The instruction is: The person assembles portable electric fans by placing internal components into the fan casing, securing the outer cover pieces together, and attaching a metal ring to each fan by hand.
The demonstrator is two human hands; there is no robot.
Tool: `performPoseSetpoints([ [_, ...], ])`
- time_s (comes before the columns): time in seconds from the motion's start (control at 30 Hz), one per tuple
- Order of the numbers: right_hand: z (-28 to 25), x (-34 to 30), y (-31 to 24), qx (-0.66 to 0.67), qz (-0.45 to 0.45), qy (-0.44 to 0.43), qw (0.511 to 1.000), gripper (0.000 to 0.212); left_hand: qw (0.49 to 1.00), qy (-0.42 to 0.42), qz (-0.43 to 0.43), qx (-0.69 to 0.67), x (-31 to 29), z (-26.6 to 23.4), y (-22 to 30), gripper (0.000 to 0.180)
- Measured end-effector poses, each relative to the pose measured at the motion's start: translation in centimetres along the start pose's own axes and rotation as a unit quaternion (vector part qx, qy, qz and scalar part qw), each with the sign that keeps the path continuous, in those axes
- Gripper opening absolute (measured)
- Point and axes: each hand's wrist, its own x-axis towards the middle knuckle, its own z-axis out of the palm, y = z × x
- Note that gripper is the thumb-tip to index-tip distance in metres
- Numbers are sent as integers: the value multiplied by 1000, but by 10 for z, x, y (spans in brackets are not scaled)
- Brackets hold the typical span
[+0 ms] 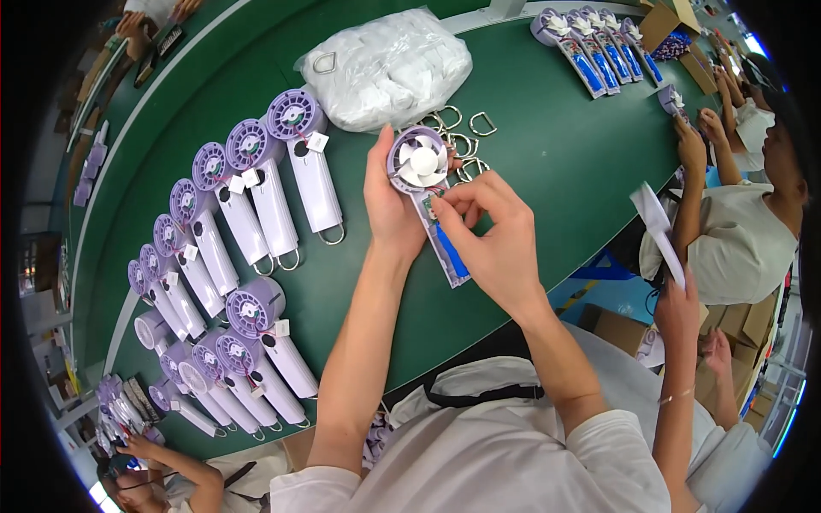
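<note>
In the middle, my left hand (389, 209) is wrapped round an opened lilac handheld fan (422, 162), just below its round head. White blades show in the head, and the handle's inside faces up. A blue battery (451, 252) lies in the handle, with a small green circuit board (430, 205) and thin wires above it. My right hand (496, 239) has its thumb and fingers pinched together at the board. Whatever is between those fingertips is too small to make out. Several metal D-shaped rings (482, 125) lie just beyond the fan.
Rows of lilac fans with metal loops (295, 188) lie on the green table (359, 359) to my left. A clear bag of white parts (389, 68) sits at the back. Several opened fans (590, 56) lie far right, near a cardboard box (663, 26). Co-workers sit to the right and lower left.
</note>
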Motion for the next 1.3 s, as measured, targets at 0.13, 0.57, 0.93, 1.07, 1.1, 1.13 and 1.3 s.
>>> performPoseSetpoints([
  [0.13, 4, -2, 6, 28, 9, 15, 999, 7, 1000, -8, 2, -6, 2, -2, -3, 46],
  [0.57, 15, -9, 9, -12, -64, 69, 995, 12, 1000, -7, 4, -16, 2, -2, -2, 51],
  [0.93, 21, -3, 14, 12, -38, 72, 997, 10, 999, 1, -20, -37, -1, 0, 0, 52],
  [1.07, 28, 1, 17, 46, 9, 84, 995, 8, 999, -8, -27, -29, 4, -10, 1, 59],
  [1.1, 29, -1, 16, 47, 6, 86, 995, 8, 999, -2, -27, -38, 4, -14, 0, 59],
  [1.13, 29, -2, 14, 55, 33, 82, 995, 9, 999, 3, -28, -46, 4, -13, 0, 59],
  [1.3, 18, -5, 14, 132, 57, 73, 987, 11, 1000, 2, -8, -25, -2, -1, 2, 52],
])
